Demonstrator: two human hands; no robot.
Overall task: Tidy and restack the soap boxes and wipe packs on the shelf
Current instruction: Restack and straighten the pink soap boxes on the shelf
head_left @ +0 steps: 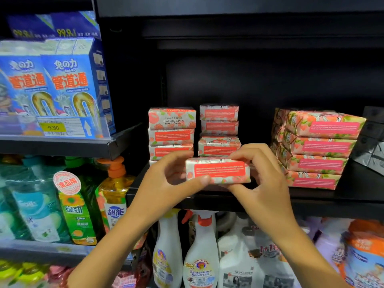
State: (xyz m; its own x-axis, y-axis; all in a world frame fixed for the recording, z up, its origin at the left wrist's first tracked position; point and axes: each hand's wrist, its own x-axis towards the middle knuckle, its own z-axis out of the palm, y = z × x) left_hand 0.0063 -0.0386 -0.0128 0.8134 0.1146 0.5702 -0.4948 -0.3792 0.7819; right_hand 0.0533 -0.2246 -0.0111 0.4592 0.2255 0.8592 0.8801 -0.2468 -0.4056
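Above the front lip of the black metal shelf [311,197], a rectangular soap box wrapped in white paper with peach-pink flowers [218,171] is held level between both hands, clear of the board. Its near face carries a red panel of small white print, too fine to read. The left hand [166,183] grips its left end, thumb pressed along the lower front edge and fingers curled behind. The right hand [264,173] clasps the right end, fingers over the top and thumb beneath.

Behind it stand two upright stacks of matching boxes: a left stack [171,134], whose top box sits upside down, and a middle stack [219,129] just beside it. Well apart to the right, a larger slanting pile of the same floral boxes [318,148] leans askew.
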